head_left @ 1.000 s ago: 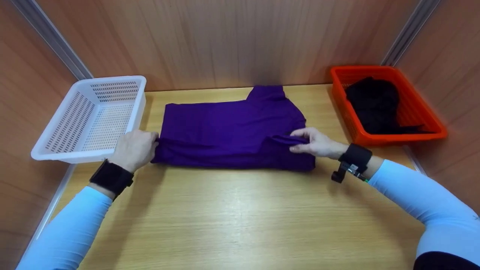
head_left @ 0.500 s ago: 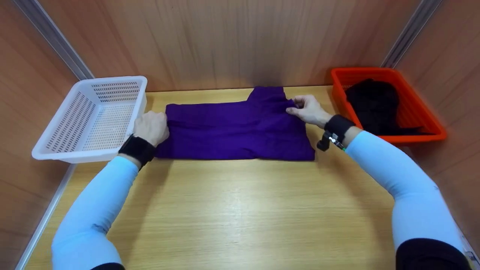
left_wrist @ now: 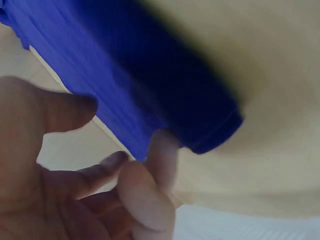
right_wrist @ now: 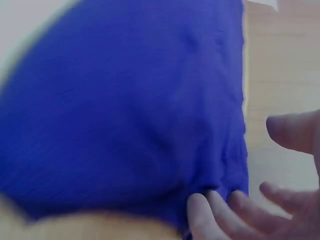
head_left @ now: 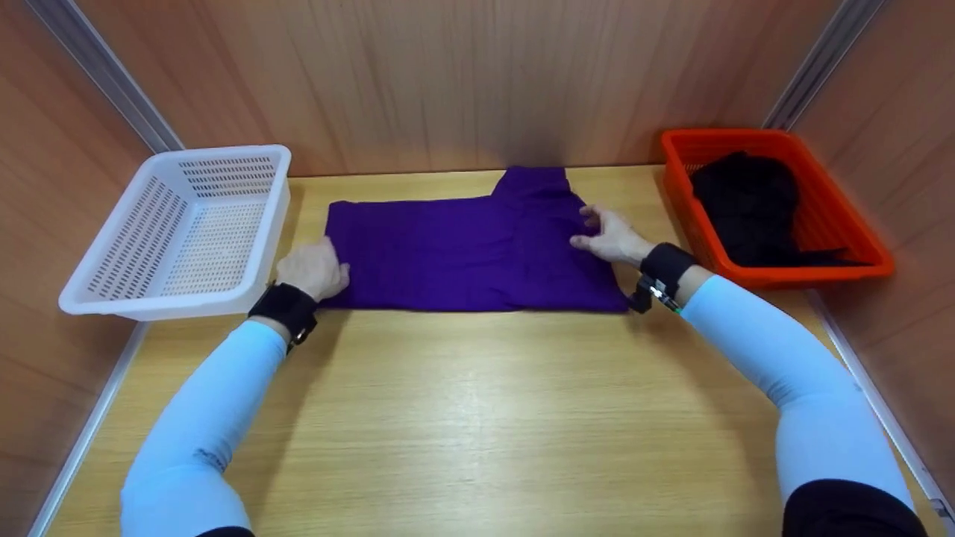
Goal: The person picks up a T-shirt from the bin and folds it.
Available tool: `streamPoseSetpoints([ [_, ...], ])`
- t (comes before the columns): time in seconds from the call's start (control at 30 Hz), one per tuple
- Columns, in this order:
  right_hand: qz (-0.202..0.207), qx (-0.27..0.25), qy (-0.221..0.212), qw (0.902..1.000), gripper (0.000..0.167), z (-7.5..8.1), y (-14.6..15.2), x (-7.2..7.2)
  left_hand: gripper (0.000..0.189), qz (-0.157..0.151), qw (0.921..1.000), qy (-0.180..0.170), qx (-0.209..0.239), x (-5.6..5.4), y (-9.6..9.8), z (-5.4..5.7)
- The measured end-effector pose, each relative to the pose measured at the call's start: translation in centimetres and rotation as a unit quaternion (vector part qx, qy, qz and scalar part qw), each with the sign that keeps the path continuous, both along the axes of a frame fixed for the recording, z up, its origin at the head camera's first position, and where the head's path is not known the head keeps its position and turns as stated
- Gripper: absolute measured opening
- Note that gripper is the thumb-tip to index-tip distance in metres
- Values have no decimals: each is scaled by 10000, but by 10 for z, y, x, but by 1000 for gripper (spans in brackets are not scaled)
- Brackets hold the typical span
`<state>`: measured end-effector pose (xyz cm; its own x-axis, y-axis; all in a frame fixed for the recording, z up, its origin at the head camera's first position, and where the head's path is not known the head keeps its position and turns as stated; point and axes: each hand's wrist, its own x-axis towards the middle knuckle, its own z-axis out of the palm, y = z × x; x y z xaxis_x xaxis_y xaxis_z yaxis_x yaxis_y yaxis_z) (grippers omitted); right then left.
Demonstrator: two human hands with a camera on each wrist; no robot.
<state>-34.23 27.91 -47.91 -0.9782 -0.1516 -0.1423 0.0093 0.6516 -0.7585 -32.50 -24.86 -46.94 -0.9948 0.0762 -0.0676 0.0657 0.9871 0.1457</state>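
Observation:
A purple short-sleeved shirt (head_left: 440, 253) lies folded lengthwise on the table, one sleeve pointing to the back wall. My left hand (head_left: 312, 270) is at its left end; in the left wrist view the thumb (left_wrist: 72, 110) stands apart from the loosely bent fingers, which are by the cloth's edge. At the shirt's right end is my right hand (head_left: 613, 237). The right wrist view has its fingertips (right_wrist: 202, 212) touching the cloth, with the thumb (right_wrist: 292, 131) held away. Both wrist cameras render the cloth blue.
To the left stands a white perforated basket (head_left: 261, 246) with nothing in it. An orange basket (head_left: 843, 209) at the right holds dark cloth (head_left: 746, 209). Wooden panels (head_left: 462, 82) wall the table (head_left: 477, 418) at the back and sides.
The shirt's near side has been folded away from me over the rest. Both hands have let go of the cloth; the right hand went toward the back, then slightly nearer again.

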Motion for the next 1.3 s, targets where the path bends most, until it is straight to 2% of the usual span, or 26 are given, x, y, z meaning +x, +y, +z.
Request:
streamPoseSetpoints([
  [0.1, -153, 540, 126, 9983, 57, -2, 12, 17, 57, 8, 9984, -553, 105, 11, -9, 2],
  [0.2, -169, 899, -342, 9952, 46, -3, 25, 31, 60, -13, 9952, -925, 305, 20, -19, 3],
  [0.23, -167, 1151, -610, 9913, 43, 8, 21, 43, 62, -24, 9945, -986, 347, 22, -22, 2],
  [0.33, 86, 1149, -1146, 9867, 41, 7, 28, 52, 63, 68, 9922, -1131, 518, 25, -31, -1],
  [0.4, 195, 893, -1345, 9867, 38, 7, 31, 56, 63, 176, 9907, -1161, 688, 26, -34, -3],
  [0.5, 165, 259, -1553, 9874, 42, 7, 34, 58, 60, 364, 9873, -1080, 1111, 27, -35, -6],
  [0.6, 19, -448, -1678, 9848, 48, 7, 36, 58, 48, 531, 9768, -971, 1835, 27, -32, -8],
  [0.7, -88, -862, -1667, 9822, 48, 6, 38, 57, 28, 616, 9651, -894, 2385, 27, -31, -9],
  [0.73, -114, -911, -1642, 9821, 48, 5, 38, 57, 23, 615, 9646, -839, 2422, 28, -31, -10],
  [0.8, -64, -849, -1552, 9842, 47, 5, 40, 58, 17, 526, 9688, -736, 2309, 30, -34, -10],
  [0.93, 126, -278, -1446, 9890, 43, 4, 40, 59, 15, 283, 9871, -642, 1437, 36, -44, -9],
  [1.03, 354, 454, -1458, 9876, 43, 7, 36, 60, 14, 151, 9938, -610, 917, 40, -45, -6],
  [1.1, 531, 1161, -1290, 9834, 45, 9, 32, 61, 26, 83, 9963, -413, 749, 43, -37, -3],
  [1.13, 614, 1543, -1083, 9801, 46, 11, 28, 62, 34, 31, 9972, -280, 695, 44, -32, -3],
  [1.2, 725, 2280, -372, 9702, 47, 12, 21, 64, 50, -102, 9982, 29, 583, 45, -18, -3],
  [1.3, 995, 2901, 903, 9475, 52, 12, 7, 67, 61, -484, 9977, 155, 454, 40, 8, -3],
])
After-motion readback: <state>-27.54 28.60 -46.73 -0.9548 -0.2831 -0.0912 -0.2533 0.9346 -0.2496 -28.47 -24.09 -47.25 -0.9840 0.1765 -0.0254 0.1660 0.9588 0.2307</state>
